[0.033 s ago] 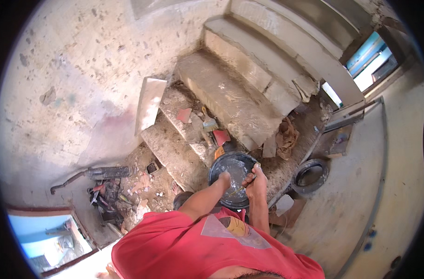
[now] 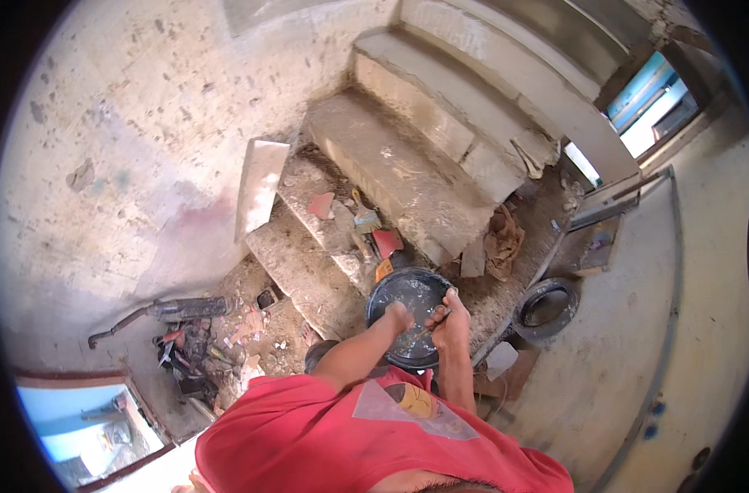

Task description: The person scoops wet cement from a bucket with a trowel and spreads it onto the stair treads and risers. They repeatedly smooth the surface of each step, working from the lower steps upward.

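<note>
A round black basin (image 2: 413, 284) with whitish smears inside is in front of me, near the foot of the stairs. My left hand (image 2: 400, 315) reaches into it, fingers closed and slightly blurred; whatever they may hold is hidden. At the basin's right rim, my right hand (image 2: 448, 319) is closed with the thumb up. A thin yellowish strip (image 2: 420, 335) shows by its fingers, but I cannot make out what it belongs to. Beyond the basin, a paintbrush (image 2: 365, 215) lies on a step beside a red piece (image 2: 387, 242) and an orange piece (image 2: 383, 269).
Dusty concrete stairs (image 2: 399, 164) rise to the far right. A pale board (image 2: 261, 185) leans by the stained wall. A second black basin (image 2: 547, 309) stands to the right, near crumpled brown paper (image 2: 503, 243). On the left lie a dark muffler-like pipe (image 2: 190, 309) and a debris heap (image 2: 195, 353).
My left hand has shifted slightly to the right within the basin, and my right hand has tilted a little. The whole view has moved slightly.
</note>
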